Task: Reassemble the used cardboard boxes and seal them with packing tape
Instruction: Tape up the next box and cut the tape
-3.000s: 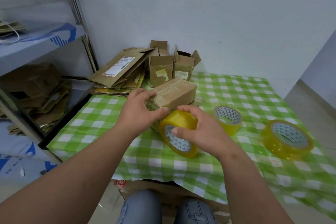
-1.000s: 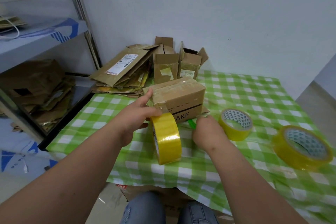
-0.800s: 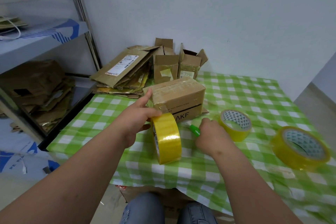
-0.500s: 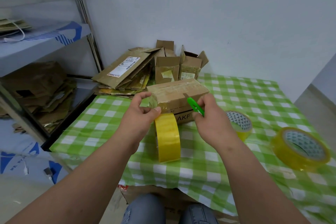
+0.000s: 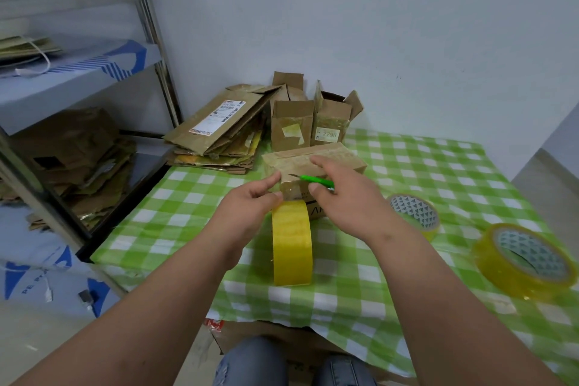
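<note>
Tape from the upright roll already runs onto the box at frame centre. Left hand pinches the strip taut; right hand grips a green cutter, apparently to cut it. Flattened boxes behind await assembly.

The right hand is no longer gripping the yellow tape roll as it was three seconds back — it is now holding a green cutter, lifted off the tabletop and pointing its blade at the tape strip on the box. The roll is now standing on edge, and the left hand is pinching the strip above it.
</note>
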### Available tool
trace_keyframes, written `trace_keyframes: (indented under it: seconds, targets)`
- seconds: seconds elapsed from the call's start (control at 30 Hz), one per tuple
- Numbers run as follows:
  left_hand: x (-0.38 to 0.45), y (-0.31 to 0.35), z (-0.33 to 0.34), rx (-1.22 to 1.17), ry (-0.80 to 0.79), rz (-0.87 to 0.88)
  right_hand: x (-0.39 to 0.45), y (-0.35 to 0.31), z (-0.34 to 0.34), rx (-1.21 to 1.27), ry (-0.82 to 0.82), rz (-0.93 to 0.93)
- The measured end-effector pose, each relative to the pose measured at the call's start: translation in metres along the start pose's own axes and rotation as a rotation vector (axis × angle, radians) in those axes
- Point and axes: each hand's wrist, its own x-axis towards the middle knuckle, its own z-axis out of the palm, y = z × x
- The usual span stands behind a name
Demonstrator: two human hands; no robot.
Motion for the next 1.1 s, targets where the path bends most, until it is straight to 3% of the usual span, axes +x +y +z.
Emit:
trace_keyframes:
  seconds: [0.17,0.43,1.1]
  targets:
    - [0.003,-0.002,-0.002,-0.043,0.014,-0.023,0.002,-0.001,0.002,0.01,-0.063,-0.001]
    - [0.004,-0.001,0.007,-0.093,0.029,-0.002,-0.003,0.008,-0.009,0.016,0.003,-0.009]
    - [0.002,-0.001,0.009,-0.098,0.042,-0.026,0.002,-0.004,-0.005,-0.275,0.04,-0.105]
